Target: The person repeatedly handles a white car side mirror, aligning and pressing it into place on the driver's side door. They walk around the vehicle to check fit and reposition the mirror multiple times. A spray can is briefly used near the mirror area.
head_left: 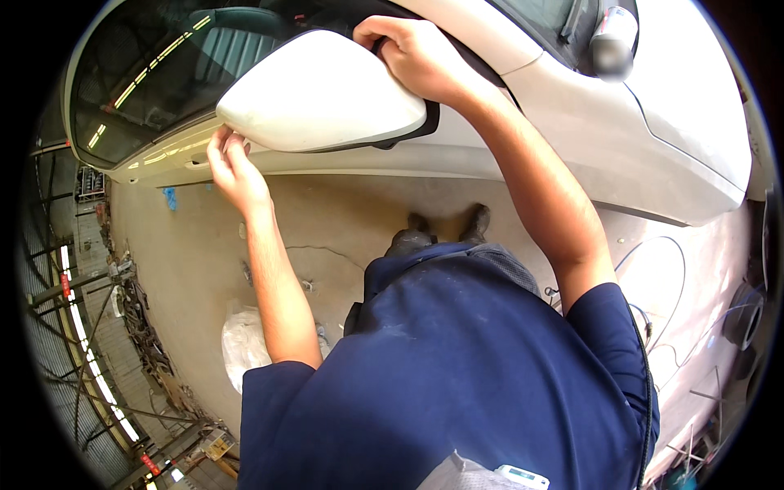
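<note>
A white side mirror (327,94) with a dark lower edge stands out from the door of a white car (490,33). At the mirror's pointed left end, my left hand (238,173) has its fingers bent against the underside of the tip. My right hand (425,65) curls over the upper right edge of the mirror, close to the car body, and its fingertips are partly hidden behind the housing. Behind the mirror is the dark side window (180,65), through which a seat shows.
A spray can (614,37) sits by the windshield base at upper right. Below, a white plastic bag (243,343) lies on the concrete floor (180,269), and a blue hose (682,261) loops at right. A blue scrap (170,198) lies near the car. Clutter lines the left wall.
</note>
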`<action>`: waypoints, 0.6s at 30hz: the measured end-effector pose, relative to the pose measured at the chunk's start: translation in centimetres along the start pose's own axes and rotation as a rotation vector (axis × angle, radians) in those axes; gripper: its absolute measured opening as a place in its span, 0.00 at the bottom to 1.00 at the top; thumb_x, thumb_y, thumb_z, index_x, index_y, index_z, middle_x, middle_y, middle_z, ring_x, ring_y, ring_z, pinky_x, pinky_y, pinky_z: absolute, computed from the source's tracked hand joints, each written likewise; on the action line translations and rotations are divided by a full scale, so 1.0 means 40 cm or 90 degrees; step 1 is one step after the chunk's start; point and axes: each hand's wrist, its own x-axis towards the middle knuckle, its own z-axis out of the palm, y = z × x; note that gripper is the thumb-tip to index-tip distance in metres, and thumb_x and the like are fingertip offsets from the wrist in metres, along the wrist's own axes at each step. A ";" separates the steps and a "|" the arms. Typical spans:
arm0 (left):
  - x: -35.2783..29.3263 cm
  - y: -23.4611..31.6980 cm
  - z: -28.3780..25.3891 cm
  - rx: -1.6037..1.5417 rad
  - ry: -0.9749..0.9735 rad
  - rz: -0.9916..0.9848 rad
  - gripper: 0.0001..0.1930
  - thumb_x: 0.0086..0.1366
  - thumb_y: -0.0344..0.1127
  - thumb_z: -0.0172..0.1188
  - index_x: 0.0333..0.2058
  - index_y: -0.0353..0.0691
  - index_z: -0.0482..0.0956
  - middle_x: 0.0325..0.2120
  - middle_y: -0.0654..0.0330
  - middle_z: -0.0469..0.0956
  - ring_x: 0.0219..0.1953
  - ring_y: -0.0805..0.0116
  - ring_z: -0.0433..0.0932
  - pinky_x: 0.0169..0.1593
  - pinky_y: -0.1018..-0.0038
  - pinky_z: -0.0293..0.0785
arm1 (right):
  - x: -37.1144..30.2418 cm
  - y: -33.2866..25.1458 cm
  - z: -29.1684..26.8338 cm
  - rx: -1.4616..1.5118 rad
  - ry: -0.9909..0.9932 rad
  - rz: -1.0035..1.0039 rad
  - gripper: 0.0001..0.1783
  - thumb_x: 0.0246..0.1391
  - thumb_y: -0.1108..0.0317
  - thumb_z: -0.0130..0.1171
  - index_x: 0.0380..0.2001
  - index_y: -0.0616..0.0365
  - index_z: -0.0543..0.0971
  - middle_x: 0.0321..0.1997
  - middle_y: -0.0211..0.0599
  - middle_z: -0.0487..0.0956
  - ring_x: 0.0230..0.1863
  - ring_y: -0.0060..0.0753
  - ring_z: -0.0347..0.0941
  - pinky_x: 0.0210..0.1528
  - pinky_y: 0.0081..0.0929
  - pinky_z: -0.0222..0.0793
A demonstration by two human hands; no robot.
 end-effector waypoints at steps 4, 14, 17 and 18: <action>-0.004 -0.034 -0.025 0.018 -0.047 0.076 0.21 0.64 0.25 0.51 0.56 0.34 0.71 0.54 0.57 0.75 0.50 0.66 0.75 0.54 0.70 0.72 | 0.001 0.001 0.013 -0.004 -0.013 0.026 0.13 0.59 0.80 0.45 0.41 0.59 0.78 0.35 0.34 0.79 0.39 0.25 0.75 0.47 0.24 0.71; 0.052 -0.044 -0.078 -0.012 -0.127 0.121 0.27 0.51 0.16 0.47 0.52 0.37 0.75 0.47 0.59 0.79 0.46 0.65 0.76 0.46 0.70 0.74 | 0.019 -0.013 0.009 -0.070 -0.020 0.030 0.13 0.60 0.77 0.49 0.44 0.61 0.81 0.38 0.31 0.81 0.39 0.23 0.75 0.48 0.22 0.72; 0.078 -0.053 -0.095 -0.032 -0.148 0.142 0.25 0.50 0.15 0.47 0.47 0.38 0.76 0.44 0.60 0.79 0.44 0.62 0.76 0.44 0.69 0.75 | 0.038 0.005 0.000 -0.024 -0.046 0.046 0.10 0.66 0.71 0.52 0.44 0.60 0.80 0.36 0.24 0.78 0.36 0.12 0.72 0.38 0.14 0.70; 0.085 -0.059 -0.103 -0.025 -0.167 0.126 0.26 0.53 0.16 0.45 0.51 0.38 0.76 0.46 0.62 0.80 0.46 0.67 0.76 0.49 0.71 0.73 | 0.042 0.006 -0.003 -0.045 -0.050 0.067 0.11 0.65 0.71 0.52 0.45 0.61 0.80 0.37 0.26 0.79 0.37 0.13 0.73 0.39 0.14 0.70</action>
